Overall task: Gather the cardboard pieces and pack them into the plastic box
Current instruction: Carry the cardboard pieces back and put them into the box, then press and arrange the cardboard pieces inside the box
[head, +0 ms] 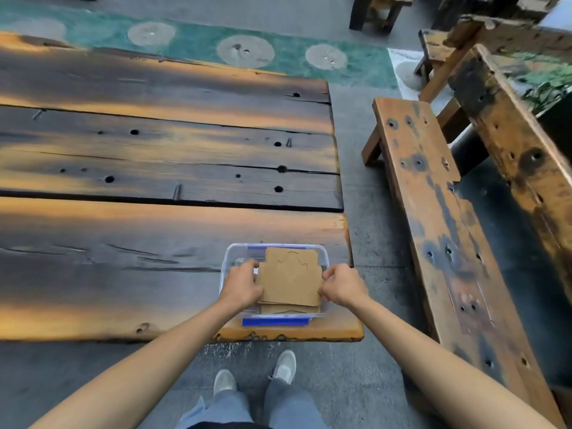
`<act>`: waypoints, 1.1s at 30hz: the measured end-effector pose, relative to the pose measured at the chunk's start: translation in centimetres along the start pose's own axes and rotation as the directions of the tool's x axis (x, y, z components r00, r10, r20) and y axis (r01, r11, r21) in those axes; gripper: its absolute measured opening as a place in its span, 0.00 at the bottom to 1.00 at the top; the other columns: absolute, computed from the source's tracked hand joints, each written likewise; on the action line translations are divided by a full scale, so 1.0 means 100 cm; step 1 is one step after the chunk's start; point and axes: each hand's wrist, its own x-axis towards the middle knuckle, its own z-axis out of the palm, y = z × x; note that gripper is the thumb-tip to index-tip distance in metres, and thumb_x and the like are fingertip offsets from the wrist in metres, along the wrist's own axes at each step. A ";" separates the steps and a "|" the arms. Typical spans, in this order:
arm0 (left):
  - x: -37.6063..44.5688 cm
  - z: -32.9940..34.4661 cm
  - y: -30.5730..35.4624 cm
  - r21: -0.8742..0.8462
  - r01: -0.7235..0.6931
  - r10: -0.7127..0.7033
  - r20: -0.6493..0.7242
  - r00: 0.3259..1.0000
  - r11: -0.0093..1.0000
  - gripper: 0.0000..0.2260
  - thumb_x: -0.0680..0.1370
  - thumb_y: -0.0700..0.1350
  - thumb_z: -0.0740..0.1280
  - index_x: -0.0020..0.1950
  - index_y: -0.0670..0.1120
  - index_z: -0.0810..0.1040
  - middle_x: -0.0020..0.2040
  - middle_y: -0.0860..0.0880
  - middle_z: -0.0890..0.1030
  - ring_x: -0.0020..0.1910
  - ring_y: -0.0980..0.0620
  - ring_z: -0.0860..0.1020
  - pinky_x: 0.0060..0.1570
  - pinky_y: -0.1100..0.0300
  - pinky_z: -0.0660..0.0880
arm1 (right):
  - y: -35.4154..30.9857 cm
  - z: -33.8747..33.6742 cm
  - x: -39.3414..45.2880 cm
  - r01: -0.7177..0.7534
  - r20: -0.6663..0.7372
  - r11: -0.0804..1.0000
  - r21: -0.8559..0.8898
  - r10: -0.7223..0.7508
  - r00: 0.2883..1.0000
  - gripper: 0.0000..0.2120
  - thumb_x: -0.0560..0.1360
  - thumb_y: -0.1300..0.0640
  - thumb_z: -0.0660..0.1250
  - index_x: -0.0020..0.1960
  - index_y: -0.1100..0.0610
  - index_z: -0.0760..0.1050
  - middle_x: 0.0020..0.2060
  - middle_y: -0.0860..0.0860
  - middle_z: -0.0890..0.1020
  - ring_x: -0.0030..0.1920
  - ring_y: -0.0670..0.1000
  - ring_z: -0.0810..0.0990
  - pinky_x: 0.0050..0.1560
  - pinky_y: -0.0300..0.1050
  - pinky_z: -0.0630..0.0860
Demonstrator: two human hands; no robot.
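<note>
A clear plastic box with blue clips stands at the near right corner of the dark wooden table. A stack of brown cardboard pieces lies inside it, the top piece flat and faintly marked with pen lines. My left hand grips the stack's left edge. My right hand pinches its right edge. Both hands reach into the box from the near side.
A long worn wooden bench runs along the right, with more heavy timber furniture behind it. A grey floor gap separates bench and table. A green mat with round patches lies beyond the table. My shoes stand below the table's edge.
</note>
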 end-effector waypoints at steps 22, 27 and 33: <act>0.002 -0.014 0.009 0.408 -0.112 0.071 0.113 0.991 0.906 0.25 0.79 0.51 0.62 0.73 0.43 0.69 0.71 0.42 0.74 0.67 0.42 0.75 0.63 0.48 0.75 | -0.027 -0.013 0.005 0.411 0.088 0.718 -0.563 -0.442 0.893 0.14 0.78 0.54 0.64 0.61 0.60 0.74 0.55 0.58 0.81 0.57 0.62 0.80 0.49 0.53 0.77; 0.018 -0.016 0.011 0.296 -0.240 0.190 0.188 0.964 0.925 0.30 0.78 0.54 0.65 0.78 0.46 0.64 0.76 0.46 0.68 0.71 0.44 0.72 0.68 0.49 0.71 | -0.037 -0.010 0.022 0.600 0.218 0.701 -0.386 -0.562 0.798 0.29 0.77 0.43 0.67 0.72 0.57 0.68 0.67 0.57 0.75 0.68 0.59 0.72 0.67 0.53 0.71; 0.040 -0.010 0.006 0.291 -0.320 0.238 0.284 0.929 0.901 0.36 0.77 0.58 0.67 0.81 0.47 0.60 0.78 0.47 0.67 0.73 0.46 0.71 0.69 0.49 0.70 | -0.043 0.003 0.045 0.654 0.341 0.638 -0.406 -0.559 0.756 0.37 0.74 0.37 0.68 0.75 0.55 0.66 0.71 0.55 0.74 0.70 0.56 0.71 0.71 0.53 0.69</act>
